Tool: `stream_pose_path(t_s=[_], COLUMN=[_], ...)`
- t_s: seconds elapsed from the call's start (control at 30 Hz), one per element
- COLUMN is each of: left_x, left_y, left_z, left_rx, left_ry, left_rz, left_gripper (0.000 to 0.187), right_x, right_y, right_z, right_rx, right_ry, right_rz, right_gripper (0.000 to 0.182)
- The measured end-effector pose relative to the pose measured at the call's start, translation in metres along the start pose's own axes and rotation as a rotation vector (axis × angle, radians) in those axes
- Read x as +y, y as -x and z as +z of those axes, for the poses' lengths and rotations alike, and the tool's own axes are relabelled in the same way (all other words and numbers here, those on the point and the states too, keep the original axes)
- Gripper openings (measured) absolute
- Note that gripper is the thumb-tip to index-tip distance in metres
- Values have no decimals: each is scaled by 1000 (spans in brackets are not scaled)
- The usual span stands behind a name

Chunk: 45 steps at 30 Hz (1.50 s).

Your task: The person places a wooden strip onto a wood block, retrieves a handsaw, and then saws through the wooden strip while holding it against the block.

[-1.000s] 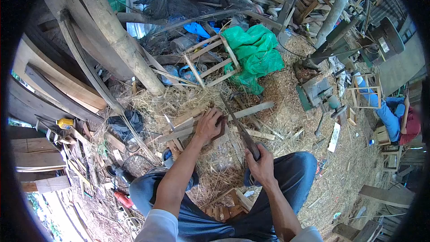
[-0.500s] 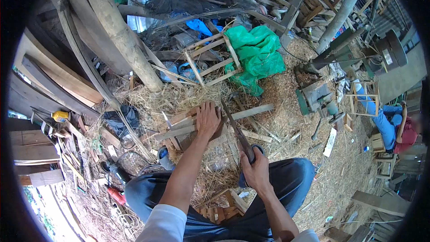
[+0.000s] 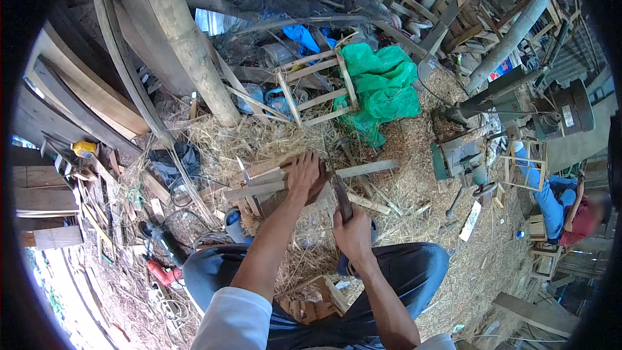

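My left hand (image 3: 304, 178) presses down on a wooden strip (image 3: 256, 190) that lies across a wooden block, its fingers bent over the wood. My right hand (image 3: 354, 236) is wrapped round the dark handle of a long-bladed tool (image 3: 340, 194), whose blade points away from me. That blade runs beside the right side of the wood under my left hand. The far tip of the blade is hard to make out against the straw. A pale pointed blade (image 3: 243, 172) stands upright just left of the strip.
Beyond my hands are a small wooden frame (image 3: 291, 98) and a green plastic sheet (image 3: 389, 84). A metal machine (image 3: 459, 155) stands at right, with a seated person (image 3: 580, 220) farther off. A red power tool (image 3: 163, 273) lies at left.
My right hand has moved left and slightly nearer to me, and the tool it holds now stands steeper. My left hand stays on the wood. The whole view has shifted slightly.
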<state>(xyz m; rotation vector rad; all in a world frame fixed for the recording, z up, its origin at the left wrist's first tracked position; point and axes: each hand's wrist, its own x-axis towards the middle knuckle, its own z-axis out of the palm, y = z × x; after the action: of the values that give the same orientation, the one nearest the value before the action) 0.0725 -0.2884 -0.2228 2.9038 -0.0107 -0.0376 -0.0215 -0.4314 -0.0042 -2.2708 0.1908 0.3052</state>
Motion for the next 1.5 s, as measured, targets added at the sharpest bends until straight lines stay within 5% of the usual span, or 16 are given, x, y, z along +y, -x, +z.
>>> stream_pose_path(t_s=[0.1, 0.17, 0.23, 0.33, 0.43, 0.63, 0.8, 0.87, 0.97, 1.17, 1.23, 1.37, 1.4, 1.43, 1.5], left_x=[-5, -4, 14, 22, 10, 9, 4, -11, 15, 11, 10, 6, -19, -22, 3], left_y=[5, -5, -6, 12, 15, 6, 19, 3, 10, 4, 4, 14, 12, 4, 2], left_z=[6, 9, -35, -48, -20, -1, 2, 35, -38, -3, -10, 10, 66, 49, 4], left_rx=[-2, 73, -96, -52, 106, 27, 259, 193, -39, 54, -106, -3, 273, 287, -92], left_ry=[4, 74, 190, 74, 27, 113, 9, -181, -13, 92, 6, 29, -340, -354, -25], left_rz=[42, 4, -85, -57, 27, -53, 105, 91, 5, -45, -36, 34, 167, 165, -18], left_gripper=[33, 25, 32, 41, 31, 27, 29, 32, 32, 33, 33, 34, 33, 33, 32], right_x=[2, 25, 36, 97, 44, -57, 33, 48, 74, -39, -51, -2, 15, 12, 20], right_y=[-10, -15, -3, 10, 13, 27, -39, -51, -27, 31, 28, -38, -51, -53, -48], right_z=[14, 31, 23, 32, 8, -67, 35, 60, 46, -56, -59, 13, 33, 36, 26], right_rx=[-26, 81, 68, 27, 5, -140, 34, 163, 62, -54, -81, -11, 54, 59, 40], right_ry=[-45, -9, -12, -324, -109, 101, -54, -50, -149, 47, 99, -52, 73, 61, -56], right_rz=[39, -171, -104, -76, -58, 114, -62, -187, -62, 56, 80, 11, -61, -77, -81], right_gripper=[21, 20, 19, 21, 24, 32, 28, 26, 27, 31, 31, 39, 40, 40, 41])
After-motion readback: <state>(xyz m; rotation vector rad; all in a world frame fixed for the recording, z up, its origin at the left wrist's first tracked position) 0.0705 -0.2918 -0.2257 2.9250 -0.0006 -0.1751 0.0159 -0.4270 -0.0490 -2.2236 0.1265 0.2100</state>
